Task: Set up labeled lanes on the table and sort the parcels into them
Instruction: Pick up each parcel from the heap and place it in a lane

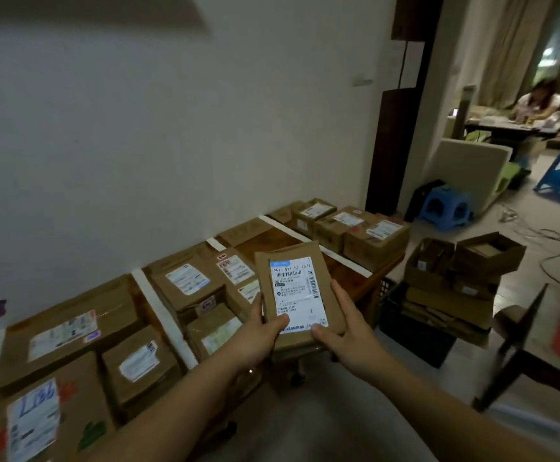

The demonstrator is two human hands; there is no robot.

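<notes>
Head view: a flat brown cardboard parcel (325, 275) is held up in front of the person, above the near edge of the wooden counter (351, 282). It is thin and rectangular, with one short end towards the camera and its far end tilted slightly left. A white shipping label (296, 296) covers most of its top face, with a blue tab at the top, barcodes, rows of small print and a lone "2" low down. The left grip (258, 331) clasps the parcel's lower left corner, thumb on the label's bottom edge and fingers curled up along the side. The right grip (345, 330) clasps the lower right corner the same way, thumb pressed on the label.

White tape strips (162, 316) run across the counter and split it into lanes. The nearest lane holds large brown boxes (68, 325), one bearing blue handwriting on its label. The next lane is packed with smaller labelled boxes (188, 283). Beyond the held parcel lies a stretch of bare wood, then a far lane of boxes (350, 226) at the counter's end.

On the floor to the right, a black crate (415, 328) holds flattened cardboard, with open cartons (488, 253) stacked above it.
</notes>
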